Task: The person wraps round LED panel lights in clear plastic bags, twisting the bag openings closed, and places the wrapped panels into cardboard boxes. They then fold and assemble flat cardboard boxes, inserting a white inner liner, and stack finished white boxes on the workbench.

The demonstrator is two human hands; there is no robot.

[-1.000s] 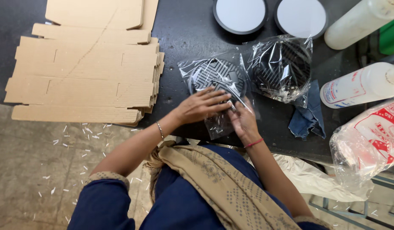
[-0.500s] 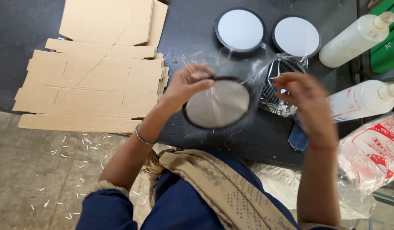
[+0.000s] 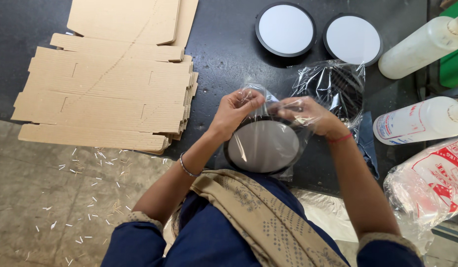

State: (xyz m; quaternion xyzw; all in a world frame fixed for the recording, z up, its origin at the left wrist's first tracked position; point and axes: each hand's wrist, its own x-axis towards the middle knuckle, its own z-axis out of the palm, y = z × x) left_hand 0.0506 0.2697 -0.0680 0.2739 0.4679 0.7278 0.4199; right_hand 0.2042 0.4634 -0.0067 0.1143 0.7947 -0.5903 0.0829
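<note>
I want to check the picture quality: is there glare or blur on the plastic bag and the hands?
Head view: the clear plastic bag shows bright glare streaks over the round black-rimmed disc; the left hand is sharp, the right hand is veiled behind plastic; the black table has soft, even light.

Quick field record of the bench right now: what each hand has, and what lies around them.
left hand: pinching the top edge of a clear plastic bag
right hand: gripping the same bag edge, film draped over the fingers
in bag: round black-rimmed disc with pale face, held over the black table edge
behind hands: second bagged round part, dark ribbed side up
far side: two unbagged discs, pale faces up
left: stack of flat cardboard blanks
right: two white squeeze bottles, lying down
</note>
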